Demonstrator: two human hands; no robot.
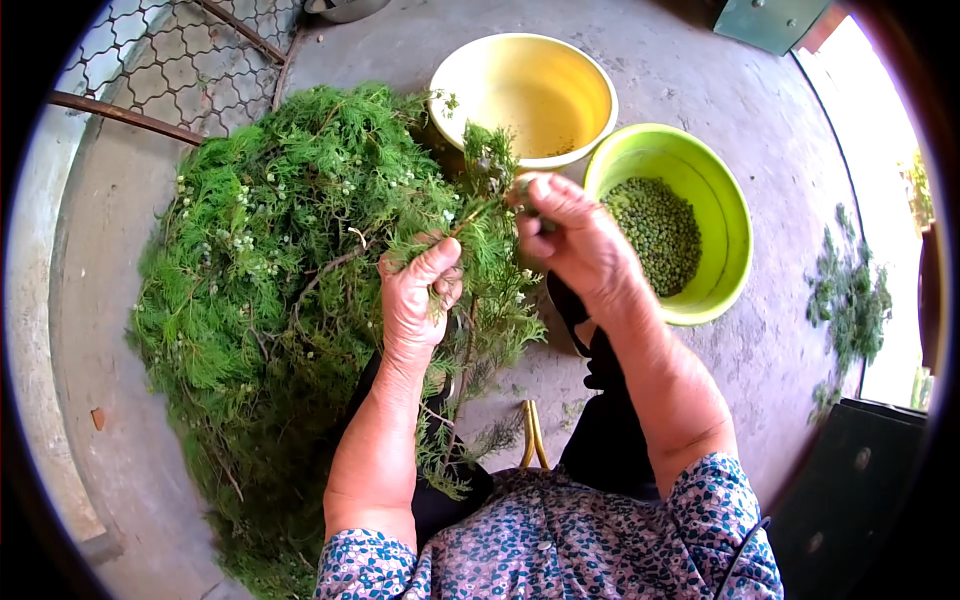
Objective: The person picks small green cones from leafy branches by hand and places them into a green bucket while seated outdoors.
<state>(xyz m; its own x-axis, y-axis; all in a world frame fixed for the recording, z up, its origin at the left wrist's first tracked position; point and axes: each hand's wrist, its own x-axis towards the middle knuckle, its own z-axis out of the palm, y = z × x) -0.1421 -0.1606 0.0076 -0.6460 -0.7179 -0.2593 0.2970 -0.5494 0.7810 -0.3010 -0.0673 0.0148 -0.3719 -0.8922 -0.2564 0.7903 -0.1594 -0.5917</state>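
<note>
A: Where is the feathery green conifer sprig (478, 195) relative to each grip?

B: It runs up through the centre of the frame. The left hand (420, 290) has its grip closed round the lower stems, thumb pressed across them. The right hand (575, 235), just right of centre, has its grip pinched shut at the sprig's upper tip, fingertips curled onto it.

A: So both grips have hold of the same sprig?

B: Yes, the left hand low, the right hand higher and a little to the right, with the sprig stretched between them.

A: How does the sprig look?

B: Flat, scaly, bright green foliage on thin brown stems, with small pale round berries dotted among the fronds. Its lower part trails down over the person's dark lap.

A: What lies around it?

B: A large heap of the same green branches (260, 290) fills the left half of the frame on the grey concrete floor (700, 90). At upper centre sits a round pale yellow plastic bowl (470, 70), and right of the right hand a round lime green plastic bowl (735, 225) holding small green seeds (660, 230). A few loose green sprigs (850, 295) lie at the right edge
</note>
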